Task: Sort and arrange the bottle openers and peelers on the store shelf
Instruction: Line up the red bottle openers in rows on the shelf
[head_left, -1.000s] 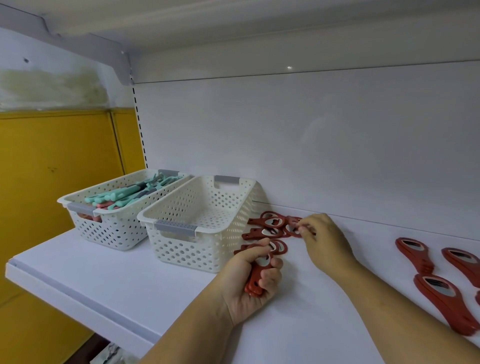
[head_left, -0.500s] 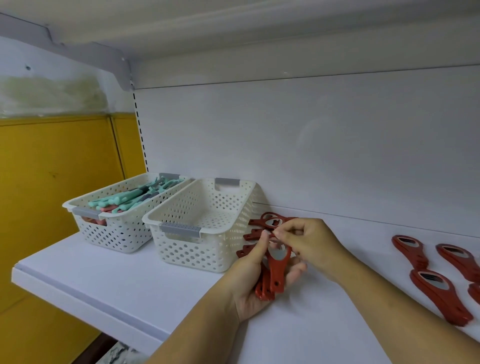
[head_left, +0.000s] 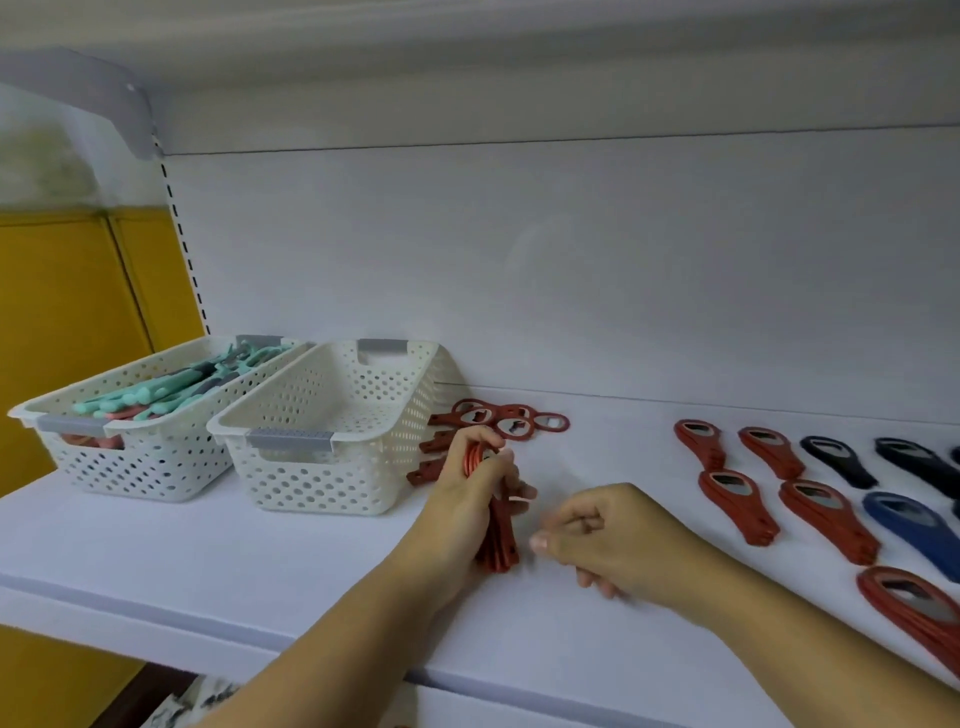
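My left hand (head_left: 470, 499) grips a stack of red bottle openers (head_left: 496, 525) upright on the shelf (head_left: 260, 566), beside the empty basket (head_left: 332, 426); my right hand (head_left: 597, 540) hangs loosely curled, holding nothing. I'm mid-gather: next, I'd judge, reach for the loose openers (head_left: 511, 418) lying behind and add them.

A white laminate shelf board (head_left: 218, 561) runs across the view, backed by a plain white panel (head_left: 571, 270). Another white shelf (head_left: 467, 47) overhangs it. At left stand a perforated upright strip (head_left: 179, 234) and a mustard-yellow wall (head_left: 62, 322).
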